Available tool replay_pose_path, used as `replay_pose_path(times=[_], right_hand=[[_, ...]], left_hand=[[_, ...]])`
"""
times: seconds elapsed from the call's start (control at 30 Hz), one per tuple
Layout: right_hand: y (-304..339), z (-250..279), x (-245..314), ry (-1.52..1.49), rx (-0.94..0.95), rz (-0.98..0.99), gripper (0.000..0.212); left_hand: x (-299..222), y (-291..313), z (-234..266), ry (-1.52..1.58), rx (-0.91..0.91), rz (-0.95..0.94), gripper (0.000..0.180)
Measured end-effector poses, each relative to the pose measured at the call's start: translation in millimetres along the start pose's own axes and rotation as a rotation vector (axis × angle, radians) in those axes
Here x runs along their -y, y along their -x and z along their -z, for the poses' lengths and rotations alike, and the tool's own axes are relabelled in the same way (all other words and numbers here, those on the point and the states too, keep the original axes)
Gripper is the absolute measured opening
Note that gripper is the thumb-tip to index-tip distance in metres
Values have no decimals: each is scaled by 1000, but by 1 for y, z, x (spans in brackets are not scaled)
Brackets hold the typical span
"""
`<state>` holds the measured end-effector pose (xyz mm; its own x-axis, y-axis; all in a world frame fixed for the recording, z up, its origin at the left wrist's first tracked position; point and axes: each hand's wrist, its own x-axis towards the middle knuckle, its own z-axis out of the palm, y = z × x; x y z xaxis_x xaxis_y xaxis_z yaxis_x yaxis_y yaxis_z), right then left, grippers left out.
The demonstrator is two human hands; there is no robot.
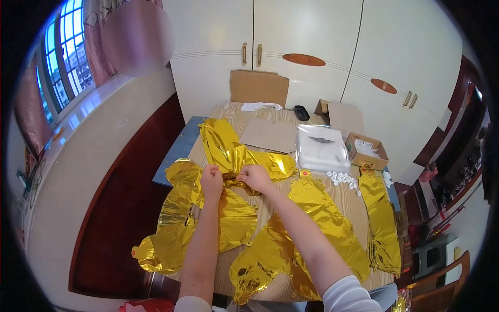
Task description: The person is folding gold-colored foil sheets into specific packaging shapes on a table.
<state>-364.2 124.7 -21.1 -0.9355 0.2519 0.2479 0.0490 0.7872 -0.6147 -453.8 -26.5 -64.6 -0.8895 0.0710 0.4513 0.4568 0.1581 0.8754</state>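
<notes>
The bare left hand (pixel 211 182) was curled into a loose fist, its fingers bent inward, while the slender bare left forearm (pixel 200 244) rose almost straight from the lower edge, emerging from a white fabric left sleeve (pixel 192 304). The bare right hand (pixel 254 178) pointed leftward with its fingers bent and drawn together at the tips, just beside the left hand yet apart from it. Behind it, the bare right forearm (pixel 306 234) slanted up and to the left from a short white fabric right sleeve (pixel 349 296), its elbow set well outward.
</notes>
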Motion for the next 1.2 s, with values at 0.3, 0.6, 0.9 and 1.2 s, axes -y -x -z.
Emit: replay_pose_path(times=[0.3,0.6,0.9,1.2], right_hand=[[7,3,5,168,13,143,15],[6,-4,13,557,203,340,19],[-4,-7,11,320,50,143,17],[-6,-3,1,-7,-37,-97,22]], left_hand=[[8,-2,-5,219,80,128,12],[12,-3,-4,266,63,159,10],[17,-2,-1,83,12,14,13],[-19,6,4,-42,134,-146,10]])
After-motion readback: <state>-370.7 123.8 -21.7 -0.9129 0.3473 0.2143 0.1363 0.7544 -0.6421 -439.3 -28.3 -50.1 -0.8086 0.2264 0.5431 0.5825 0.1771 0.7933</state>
